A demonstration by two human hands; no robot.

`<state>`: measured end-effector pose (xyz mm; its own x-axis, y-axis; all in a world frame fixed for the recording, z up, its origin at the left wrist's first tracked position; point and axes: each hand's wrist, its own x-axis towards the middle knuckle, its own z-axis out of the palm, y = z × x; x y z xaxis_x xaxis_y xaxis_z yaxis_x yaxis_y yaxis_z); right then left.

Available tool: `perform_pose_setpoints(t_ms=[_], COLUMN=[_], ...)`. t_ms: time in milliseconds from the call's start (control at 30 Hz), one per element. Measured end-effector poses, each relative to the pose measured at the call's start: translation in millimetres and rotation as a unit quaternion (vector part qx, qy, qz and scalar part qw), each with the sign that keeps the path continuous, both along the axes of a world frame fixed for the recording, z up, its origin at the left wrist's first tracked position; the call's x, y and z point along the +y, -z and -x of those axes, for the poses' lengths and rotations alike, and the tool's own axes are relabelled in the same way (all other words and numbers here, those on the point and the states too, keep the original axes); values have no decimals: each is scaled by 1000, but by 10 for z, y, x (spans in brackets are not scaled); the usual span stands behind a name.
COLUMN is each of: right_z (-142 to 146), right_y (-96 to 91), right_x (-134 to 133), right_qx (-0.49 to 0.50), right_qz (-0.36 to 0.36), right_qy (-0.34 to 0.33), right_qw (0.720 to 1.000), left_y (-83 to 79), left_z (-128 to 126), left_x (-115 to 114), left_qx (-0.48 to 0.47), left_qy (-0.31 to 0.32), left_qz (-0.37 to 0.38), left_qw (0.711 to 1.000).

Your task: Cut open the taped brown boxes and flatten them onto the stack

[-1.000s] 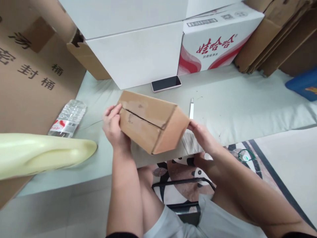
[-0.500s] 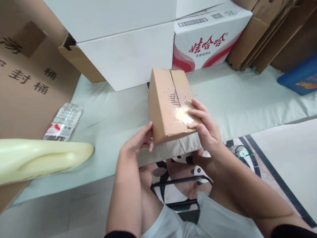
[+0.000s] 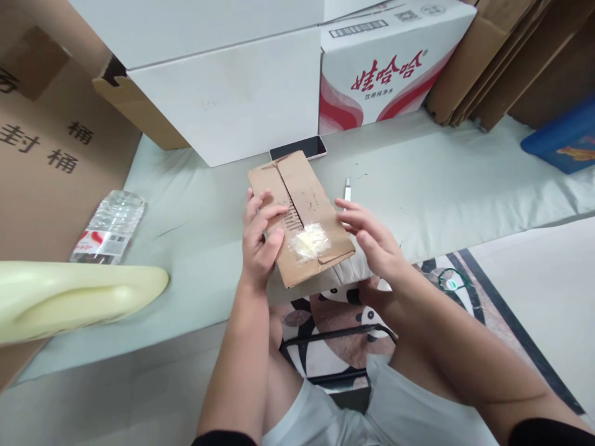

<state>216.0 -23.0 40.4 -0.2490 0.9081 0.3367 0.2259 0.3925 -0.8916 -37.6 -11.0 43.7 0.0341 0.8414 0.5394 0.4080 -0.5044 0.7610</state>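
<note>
A small brown cardboard box (image 3: pixel 310 193) sits near the front edge of the cloth-covered surface, turned at an angle. Its top has a lengthwise seam, dark printed marks and a pale yellow-white patch under clear tape (image 3: pixel 310 241). My left hand (image 3: pixel 261 238) holds the box at its left side, thumb and fingers lying over the top. Beside the right edge is my right hand (image 3: pixel 372 234), fingers apart and holding nothing; whether its fingertips touch the box I cannot tell. Just beyond them lies a slim silver-white object (image 3: pixel 348 188), partly hidden.
Behind the box, a phone (image 3: pixel 302 148) lies against a large white box (image 3: pixel 232 105). A printed white carton (image 3: pixel 385 80) and folded cardboard (image 3: pixel 493 62) stand at the back right. Left are a plastic water bottle (image 3: pixel 109 226) and a pale yellow-green object (image 3: pixel 88 300).
The box has turned and tipped lower, showing more of its top and uncovering the phone and slim object. My left hand moved up onto the top; my right hand came off it to the side.
</note>
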Motion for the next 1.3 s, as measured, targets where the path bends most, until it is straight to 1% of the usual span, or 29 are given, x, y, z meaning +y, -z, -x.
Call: perform_pose_setpoints(t_ms=[67, 100, 133, 167, 233, 300, 367, 433, 467, 533, 600, 633, 667, 700, 767, 800, 867, 933, 1000, 1033, 1067, 1167, 1233, 1300], right_z=[-37, -49, -54, -50, -22, 17, 38, 25, 7, -40, -76, -82, -79, -67, -20, 9, 65, 110, 142, 154, 165, 193, 207, 215], right_y=[91, 133, 168, 191, 203, 188, 179, 192, 202, 201, 133, 67, -18, -116, -318, -406, -530, -586, -608, -619, -635, -699, -730, -735], right_x=[94, 139, 175, 199, 209, 191, 184, 205, 221, 243, 219, 185, 137, 78, -48, -106, -198, -262, -323, -359, -398, -509, -546, -542], right_qx=[-67, -128, -197, -266, -368, -425, -446, -434, -412, -330, -197, -115, -31, 47, 161, 190, 203, 189, 151, 121, 84, -4, -25, -34], right_qz=[34, 52, 69, 80, 88, 88, 107, 139, 150, 146, 112, 89, 66, 43, -6, -31, -84, -142, -195, -209, -207, -151, -134, -144], right_qy=[116, 162, 187, 186, 146, 113, 116, 150, 173, 208, 217, 201, 177, 149, 101, 91, 96, 110, 123, 130, 135, 126, 115, 112], right_qw=[990, 977, 960, 943, 914, 894, 881, 877, 882, 909, 949, 969, 982, 987, 982, 977, 971, 965, 961, 962, 965, 980, 984, 983], left_y=[4, 7, 11, 16, 24, 33, 42, 47, 48, 50, 52, 55, 60, 67, 83, 91, 106, 116, 115, 112, 106, 88, 81, 83], left_z=[-29, -36, -39, -39, -33, -22, -3, 22, 35, 54, 58, 53, 45, 33, 7, -6, -32, -57, -81, -92, -102, -125, -133, -138], left_x=[-1, 0, 2, 4, 9, 13, 16, 14, 11, 4, 1, 4, 9, 18, 41, 54, 77, 95, 105, 108, 110, 114, 115, 116], left_qx=[7, 9, 13, 18, 34, 47, 55, 65, 70, 76, 73, 70, 69, 68, 70, 72, 71, 66, 66, 67, 69, 72, 66, 57], left_qy=[-7, -7, -6, -6, -6, -7, -3, 0, -2, -7, -7, -6, -5, -4, -10, -15, -23, -29, -33, -34, -35, -36, -32, -26], left_qz=[-6, -13, -20, -26, -36, -43, -51, -55, -55, -53, -55, -58, -61, -65, -69, -69, -72, -77, -81, -81, -81, -80, -83, -90], left_qw=[1000, 1000, 1000, 999, 999, 998, 997, 996, 996, 996, 996, 996, 996, 996, 995, 995, 995, 994, 994, 994, 994, 994, 994, 994])
